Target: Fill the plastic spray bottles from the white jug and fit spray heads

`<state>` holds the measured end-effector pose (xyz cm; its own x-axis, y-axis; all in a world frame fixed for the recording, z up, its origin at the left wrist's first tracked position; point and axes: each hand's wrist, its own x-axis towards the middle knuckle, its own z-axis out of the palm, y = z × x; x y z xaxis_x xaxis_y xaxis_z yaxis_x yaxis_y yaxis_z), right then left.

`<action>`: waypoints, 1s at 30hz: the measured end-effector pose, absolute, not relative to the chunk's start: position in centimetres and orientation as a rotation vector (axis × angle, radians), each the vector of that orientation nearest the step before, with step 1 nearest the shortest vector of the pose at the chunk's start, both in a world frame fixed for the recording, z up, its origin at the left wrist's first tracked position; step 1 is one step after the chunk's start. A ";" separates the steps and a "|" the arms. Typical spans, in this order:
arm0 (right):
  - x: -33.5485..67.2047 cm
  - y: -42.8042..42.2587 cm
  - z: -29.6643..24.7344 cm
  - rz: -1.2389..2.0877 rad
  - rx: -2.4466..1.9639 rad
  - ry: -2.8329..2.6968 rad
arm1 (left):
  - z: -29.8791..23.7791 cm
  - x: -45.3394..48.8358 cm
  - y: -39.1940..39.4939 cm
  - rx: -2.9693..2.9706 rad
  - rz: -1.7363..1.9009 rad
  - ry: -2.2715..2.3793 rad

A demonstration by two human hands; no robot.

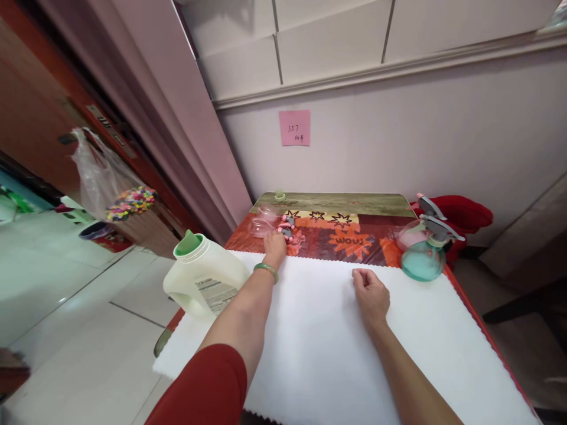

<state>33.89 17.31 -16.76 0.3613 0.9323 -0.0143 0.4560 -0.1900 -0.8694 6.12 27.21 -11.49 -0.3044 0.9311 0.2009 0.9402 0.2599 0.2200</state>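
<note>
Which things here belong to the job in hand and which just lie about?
Likely the job's:
spray heads and clear bottles near the left hand
teal-filled spray bottle
open jug

Likely just lying about:
pink note on the wall
plastic bag on the door

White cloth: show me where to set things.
Bare: the white cloth between the left hand and right hand, and right of the latter, nearer than the teal bottle. Crowded: beyond the cloth's far-left edge, by spray heads and clear containers; left side, by the jug.
</note>
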 end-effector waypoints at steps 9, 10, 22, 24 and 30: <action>33.0 17.3 -17.2 0.913 -1.324 -1.153 | -4.1 11.7 24.1 -2.200 -0.518 -2.066; 32.8 17.4 -17.2 0.985 -1.200 -1.140 | -3.3 12.7 23.2 -2.258 -0.546 -2.012; 32.4 16.3 -14.3 1.599 -0.610 -0.667 | -2.5 18.6 15.7 -2.804 -1.030 -1.726; 32.7 16.3 -14.4 1.606 -0.605 -0.606 | -4.3 18.0 14.4 -2.582 -1.237 -1.810; 32.4 16.5 -14.8 1.602 -0.602 -0.494 | -11.5 16.8 10.3 -2.479 -1.320 -1.924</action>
<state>32.42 16.50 -14.77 -0.0705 0.9929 -0.0962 -0.7664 -0.1156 -0.6319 16.77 10.28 -11.48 0.0764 0.9097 0.4083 0.7081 -0.3377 0.6200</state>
